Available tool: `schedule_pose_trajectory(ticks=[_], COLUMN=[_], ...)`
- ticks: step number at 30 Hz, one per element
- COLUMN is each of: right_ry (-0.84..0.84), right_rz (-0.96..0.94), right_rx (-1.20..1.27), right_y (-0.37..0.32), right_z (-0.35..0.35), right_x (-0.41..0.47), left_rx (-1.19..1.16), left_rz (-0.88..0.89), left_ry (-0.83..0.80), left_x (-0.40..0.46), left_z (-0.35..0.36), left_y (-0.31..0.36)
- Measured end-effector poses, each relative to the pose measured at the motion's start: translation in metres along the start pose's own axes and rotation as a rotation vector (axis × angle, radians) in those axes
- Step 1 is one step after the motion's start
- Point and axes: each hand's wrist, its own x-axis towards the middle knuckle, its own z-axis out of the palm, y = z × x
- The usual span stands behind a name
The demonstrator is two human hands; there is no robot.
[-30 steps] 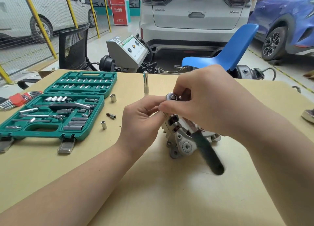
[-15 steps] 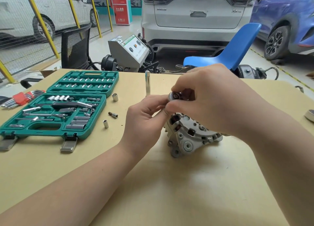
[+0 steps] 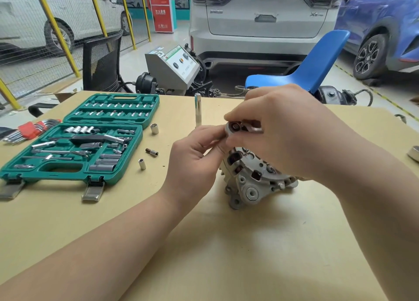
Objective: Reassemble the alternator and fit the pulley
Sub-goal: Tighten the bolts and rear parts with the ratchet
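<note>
Alternator (image 3: 251,183) standing on the surface (image 3: 226,255), right of the open socket case (image 3: 74,142). Left hand (image 3: 195,155) and right hand (image 3: 285,133) both pinch a ratchet head (image 3: 233,127) above it.

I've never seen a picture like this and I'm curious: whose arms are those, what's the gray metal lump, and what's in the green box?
The camera sits on a person's head, looking down at their own arms. The gray lump is an alternator, a car part, resting on the tan table. The left hand and right hand together hold a small round ratchet head above it. The open green box is a socket set. Loose sockets lie beside it. Cars are parked behind.
</note>
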Motion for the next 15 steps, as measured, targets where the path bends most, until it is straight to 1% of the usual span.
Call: schedule_pose_trajectory(ticks=[3,7,9,12,15], right_ry=[0.029,0.048,0.005,-0.041,-0.044], right_rz=[0.078,0.091,0.049,-0.065,-0.062], right_rx=[-0.017,-0.035,-0.061,-0.103,-0.052], right_y=[-0.0039,-0.0094,-0.0081,-0.0041,-0.0021], right_z=[0.0043,0.0074,0.0047,-0.0003,-0.0013], right_x=[0.0005,-0.0001,-0.0007,-0.0015,-0.0006], left_rx=[-0.075,-0.154,-0.132,-0.053,-0.033], left_rz=[-0.032,-0.058,-0.049,-0.012,-0.022], left_ry=[0.017,0.011,0.003,-0.042,-0.044], left_x=[-0.0006,-0.0012,-0.0012,-0.0005,-0.0001], left_z=[0.0005,0.0004,0.0007,0.0004,-0.0006], left_y=[0.0019,0.0035,0.0047,0.0030,0.0002])
